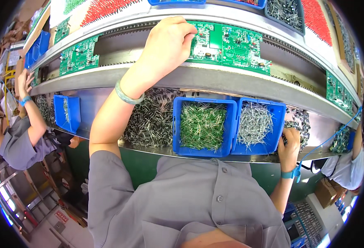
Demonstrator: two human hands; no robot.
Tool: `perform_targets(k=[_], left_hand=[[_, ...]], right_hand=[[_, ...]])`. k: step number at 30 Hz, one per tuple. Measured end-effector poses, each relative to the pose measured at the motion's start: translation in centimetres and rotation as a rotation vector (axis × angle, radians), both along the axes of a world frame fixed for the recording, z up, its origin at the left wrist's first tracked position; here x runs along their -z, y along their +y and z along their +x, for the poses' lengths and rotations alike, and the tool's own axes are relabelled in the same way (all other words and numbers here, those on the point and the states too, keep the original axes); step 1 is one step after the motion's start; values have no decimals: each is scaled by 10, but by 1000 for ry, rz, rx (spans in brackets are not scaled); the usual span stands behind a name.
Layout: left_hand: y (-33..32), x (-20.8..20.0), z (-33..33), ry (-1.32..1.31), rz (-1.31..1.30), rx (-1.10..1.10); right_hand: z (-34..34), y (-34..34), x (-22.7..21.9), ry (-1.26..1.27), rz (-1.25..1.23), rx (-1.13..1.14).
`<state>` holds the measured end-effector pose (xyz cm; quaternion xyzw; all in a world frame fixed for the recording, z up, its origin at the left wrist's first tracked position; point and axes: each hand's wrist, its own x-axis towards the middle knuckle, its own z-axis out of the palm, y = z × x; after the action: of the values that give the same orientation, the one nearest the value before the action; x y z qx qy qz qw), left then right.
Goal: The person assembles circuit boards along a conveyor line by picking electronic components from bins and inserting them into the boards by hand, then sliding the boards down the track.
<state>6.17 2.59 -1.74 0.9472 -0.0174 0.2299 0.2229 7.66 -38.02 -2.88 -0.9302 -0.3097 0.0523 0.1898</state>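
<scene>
Left hand (168,43) has its fingers bunched over the green circuit board (204,43) on the conveyor (82,78), can't tell if gripping; board's probably light, stiff, so edges. Right hand (290,145) curls into loose parts (302,124), grip hidden; bendy legs likely, pinch bodies.

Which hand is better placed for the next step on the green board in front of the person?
Left, I'd judge: the left hand is right at the board. The right hand is down at a parts pile, on the near side of the rail.
</scene>
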Motion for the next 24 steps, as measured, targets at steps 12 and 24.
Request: perform_targets(k=[12, 24], left_hand=[[-2, -3, 7, 4, 32, 70], [1, -8, 10, 74, 149, 100]], right_hand=[[-3, 7, -4, -18, -77, -34], [-3, 11, -5, -54, 64, -6]])
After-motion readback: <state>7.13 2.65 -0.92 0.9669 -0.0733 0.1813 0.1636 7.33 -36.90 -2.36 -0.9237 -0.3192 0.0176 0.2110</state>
